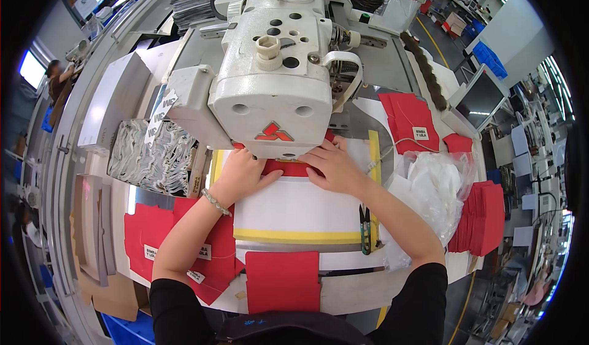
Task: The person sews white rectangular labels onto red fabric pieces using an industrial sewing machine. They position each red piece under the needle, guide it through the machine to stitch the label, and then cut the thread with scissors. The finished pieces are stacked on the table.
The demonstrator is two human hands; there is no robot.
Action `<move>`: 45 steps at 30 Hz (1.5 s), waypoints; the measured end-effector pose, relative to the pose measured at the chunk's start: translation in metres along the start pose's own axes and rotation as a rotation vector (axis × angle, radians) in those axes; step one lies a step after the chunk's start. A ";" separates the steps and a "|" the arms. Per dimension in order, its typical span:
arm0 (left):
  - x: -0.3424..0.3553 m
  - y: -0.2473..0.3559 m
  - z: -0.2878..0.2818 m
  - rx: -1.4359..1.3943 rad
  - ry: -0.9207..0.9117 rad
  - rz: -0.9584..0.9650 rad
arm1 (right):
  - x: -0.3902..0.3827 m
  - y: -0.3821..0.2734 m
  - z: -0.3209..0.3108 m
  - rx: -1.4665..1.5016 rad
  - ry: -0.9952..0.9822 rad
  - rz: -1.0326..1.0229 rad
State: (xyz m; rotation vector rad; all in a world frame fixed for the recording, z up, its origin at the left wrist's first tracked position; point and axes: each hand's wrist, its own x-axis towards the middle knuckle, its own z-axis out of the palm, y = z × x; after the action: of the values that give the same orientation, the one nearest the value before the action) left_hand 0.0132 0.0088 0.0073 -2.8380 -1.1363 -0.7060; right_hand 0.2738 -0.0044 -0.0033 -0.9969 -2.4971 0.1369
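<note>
A red fabric piece (pixel 293 169) lies beneath the head of a white industrial sewing machine (pixel 270 109), on a white work plate (pixel 294 207) edged with yellow tape. My left hand (pixel 241 174) rests on the fabric's left end, its thumb stretched inward; the machine head hides some fingertips. From the right, my right hand (pixel 336 168) lies flat on the same piece with fingers extended. The needle area and the fabric's far edge are out of sight behind the machine head. Thread snips (pixel 365 236) with green handles lie beside the plate's right edge.
Red labelled pieces (pixel 144 234) lie at left, with another red piece (pixel 282 280) at the front edge. A plastic bag (pixel 423 191) of white material, a red stack (pixel 481 219) and more labelled red pieces (pixel 410 121) are at right. A box of folded strips (pixel 150 161) stands left.
</note>
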 end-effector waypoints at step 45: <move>-0.023 -0.011 -0.009 -0.015 -0.027 0.200 | 0.006 -0.019 -0.008 0.012 -0.130 -0.184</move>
State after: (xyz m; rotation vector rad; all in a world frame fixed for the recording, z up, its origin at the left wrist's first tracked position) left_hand -0.0120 0.0006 0.0045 -2.9269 -0.8359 -0.6669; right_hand 0.2616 -0.0152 0.0110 -0.7708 -2.6880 0.1632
